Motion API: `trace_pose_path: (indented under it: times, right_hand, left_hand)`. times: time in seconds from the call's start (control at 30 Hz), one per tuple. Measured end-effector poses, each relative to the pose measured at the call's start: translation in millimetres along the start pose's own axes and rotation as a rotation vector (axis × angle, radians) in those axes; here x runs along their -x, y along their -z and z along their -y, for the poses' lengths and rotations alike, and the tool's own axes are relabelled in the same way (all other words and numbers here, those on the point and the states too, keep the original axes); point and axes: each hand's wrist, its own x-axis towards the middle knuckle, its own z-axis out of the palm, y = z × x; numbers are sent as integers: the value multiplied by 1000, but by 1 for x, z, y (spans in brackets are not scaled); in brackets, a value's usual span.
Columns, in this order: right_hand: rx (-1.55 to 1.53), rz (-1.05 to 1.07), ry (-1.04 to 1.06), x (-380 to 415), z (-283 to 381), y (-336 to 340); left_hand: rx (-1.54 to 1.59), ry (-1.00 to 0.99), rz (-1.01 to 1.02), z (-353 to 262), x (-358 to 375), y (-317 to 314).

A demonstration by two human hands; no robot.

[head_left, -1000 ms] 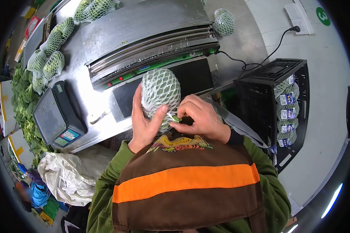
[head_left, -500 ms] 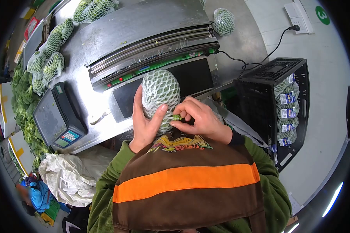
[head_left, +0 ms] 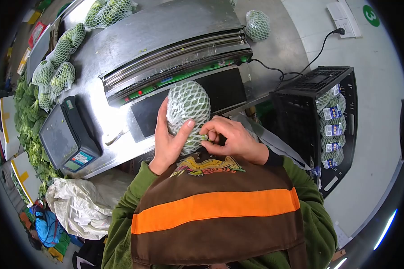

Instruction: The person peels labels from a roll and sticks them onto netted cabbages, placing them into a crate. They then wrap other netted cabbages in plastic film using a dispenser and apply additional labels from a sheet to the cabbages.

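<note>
My left hand (head_left: 169, 141) is wrapped around the side of the netted vegetable (head_left: 188, 112), which I hold over the black pad (head_left: 220, 92) of the wrapping machine (head_left: 166, 40). Its long axis runs away from me, stem end nearest my chest. My right hand (head_left: 231, 139) is curled nearly closed, fingertips pinching the green stem (head_left: 204, 137) at that near end.

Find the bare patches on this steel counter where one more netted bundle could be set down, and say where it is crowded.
Free: the steel top behind the wrap machine, and the black plate right of the netted bundle. Crowded: the left end, with netted bundles above the scale; both hands fill the front edge.
</note>
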Motion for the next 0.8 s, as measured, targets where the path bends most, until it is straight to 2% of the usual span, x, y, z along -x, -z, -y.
trace_pose_path:
  times: [0.17,0.23,0.33,0.47,0.57,0.63,0.67,0.73,0.77,0.8]
  right_hand:
    - [91,44,116,-9,4,8]
    - [273,41,289,-10,4,13]
    - [358,144,269,-10,6,22]
    - [357,152,237,-10,2,22]
    - [362,72,229,-5,-6,14]
    - [284,-64,208,-1,-11,7]
    - [285,-64,209,2,-10,5]
    - [18,-84,-16,7,-9,2]
    - [18,-86,-17,8,-12,2]
    - [-220,-36,-120,9,-17,2]
  left_hand:
    - [-117,-52,59,0,-6,8]
    - [-132,-38,108,0,-7,9]
    - [-289,-107,152,4,-9,10]
    - [-293,-87,144,4,-9,9]
    - [-274,-65,116,6,-8,8]
    - [-188,-52,49,9,-6,4]
    - [-188,-53,48,9,-5,3]
    - [-135,-31,4,8,-3,1]
    - [-135,-30,6,6,-2,0]
    - [-144,-26,1,4,-1,-1]
